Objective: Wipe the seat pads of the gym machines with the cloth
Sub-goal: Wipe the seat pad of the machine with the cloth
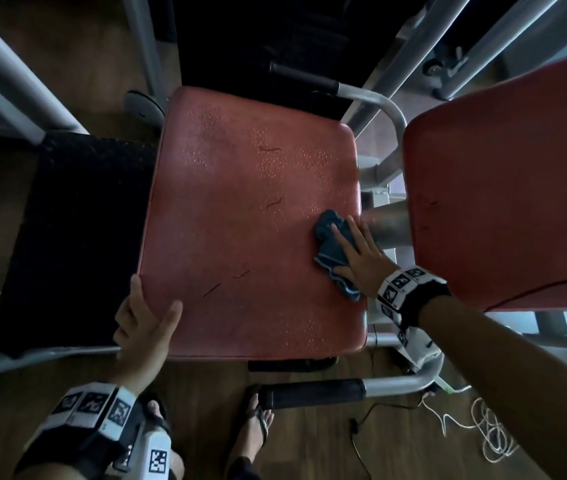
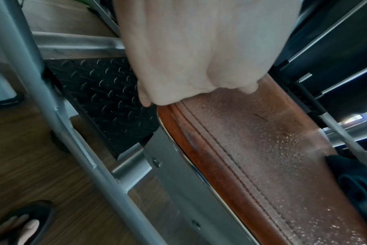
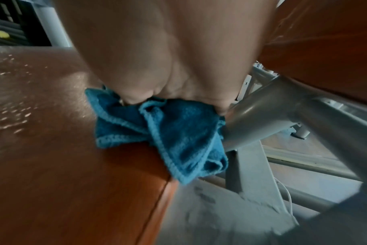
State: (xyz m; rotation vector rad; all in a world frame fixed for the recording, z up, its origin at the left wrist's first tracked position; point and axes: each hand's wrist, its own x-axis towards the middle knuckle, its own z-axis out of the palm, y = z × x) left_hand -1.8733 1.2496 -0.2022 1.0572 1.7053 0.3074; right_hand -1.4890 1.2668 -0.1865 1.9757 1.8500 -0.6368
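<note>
Down on the red seat pad (image 1: 240, 220) we have both hands at work. Our right hand (image 1: 358, 254) lies flat on the blue cloth (image 1: 334, 251), fingers straight and spread, pressing it against the pad close to its right edge; that grip is wide, holding nothing between thumb and fingers. From the right wrist view the cloth (image 3: 170, 132) is bunched, and one hemmed corner hangs over the pad's edge (image 3: 73, 165) beside a grey frame tube (image 3: 268, 112).

Our left hand (image 1: 143, 327) rests on the pad's near left corner, thumb laid on top and fingers reaching along the left side; from the left wrist view the hand (image 2: 195, 54) sits on the stitched edge of the pad (image 2: 251, 149), and the grip is loose rather than clamped.

Small droplets speckle the pad's surface, and a few dark scratch marks show across it. A second red pad (image 1: 510, 188) stands to the right, apart from the first. Below, a black-handled bar (image 1: 313, 393) crosses over the wooden floor (image 1: 327, 445), near our sandalled feet (image 1: 254, 427) and a loose white cord (image 1: 489, 434).
</note>
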